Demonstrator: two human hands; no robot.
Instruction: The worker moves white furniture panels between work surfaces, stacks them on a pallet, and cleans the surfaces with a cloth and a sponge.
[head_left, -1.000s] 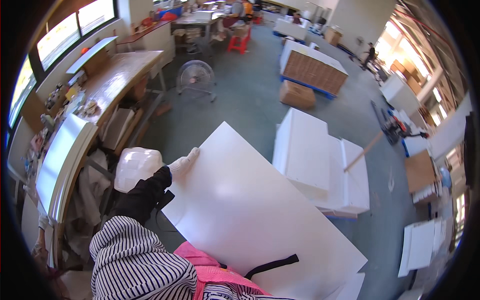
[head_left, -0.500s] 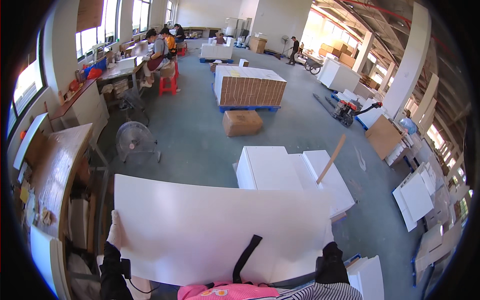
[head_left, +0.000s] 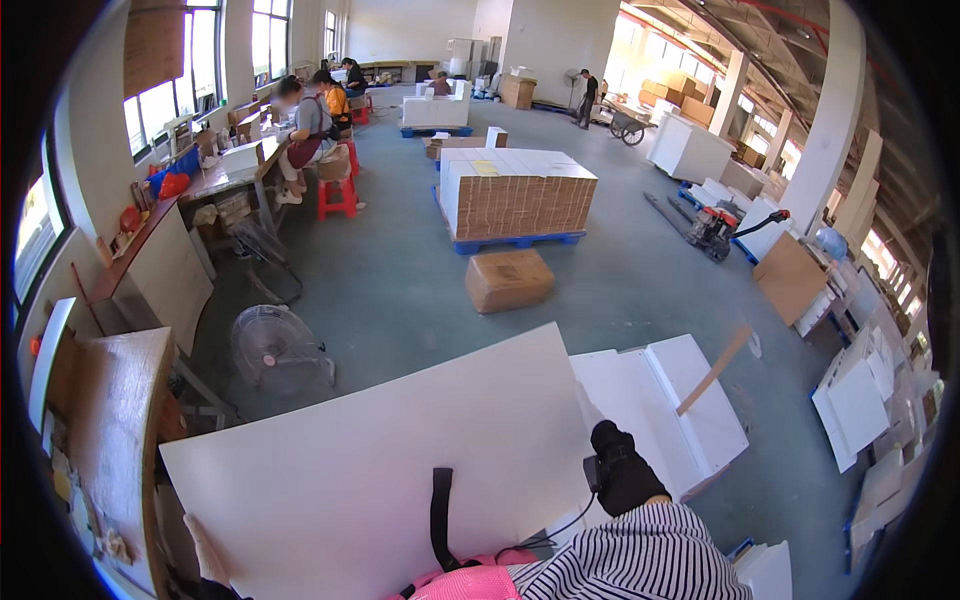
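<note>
A large, plain white board (head_left: 370, 450) lies across the space in front of me, tilted with its right end farther away. At its lower left edge my left hand (head_left: 205, 550), in a pale glove, grips the side. On the opposite edge my right hand (head_left: 590, 407) is closed; the black cuff and the board hide most of its fingers. Just beyond the board's right end is a stack of white panels (head_left: 625, 400), with a light wooden strip (head_left: 712, 370) standing up out of it. A black strap (head_left: 441, 510) hangs in front of the board.
Left of me stands a workbench (head_left: 120, 400), with a floor fan (head_left: 275, 345) beyond it. Ahead are a brown carton (head_left: 508, 281) and a loaded blue pallet (head_left: 515, 243). A pallet jack (head_left: 712, 228) and leaning white panels (head_left: 845, 405) are on the right. People sit along the left benches.
The board has swung from nearly level to a slant, its right end moving away and its left end nearer. My right hand has reached forward; my left has dropped lower.
</note>
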